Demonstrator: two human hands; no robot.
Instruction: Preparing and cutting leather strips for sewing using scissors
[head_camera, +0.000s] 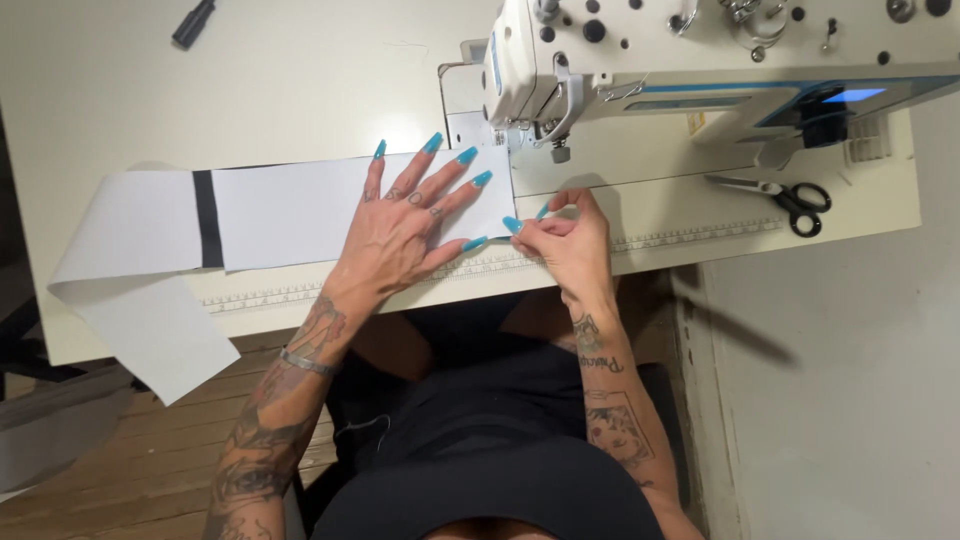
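A long white fabric strip with a black band across it lies on the cream sewing table. My left hand lies flat on the strip's right part, fingers spread, turquoise nails pointing toward the machine. My right hand pinches the strip's near right corner between thumb and fingers. The strip's right end sits just left of the presser foot of the white sewing machine. The strip's left end hangs folded off the table's edge.
Black-handled scissors lie on the table to the right, below the machine arm. A ruler scale runs along the table's front edge. A dark cylindrical object rests at the far left. Wooden floor shows below.
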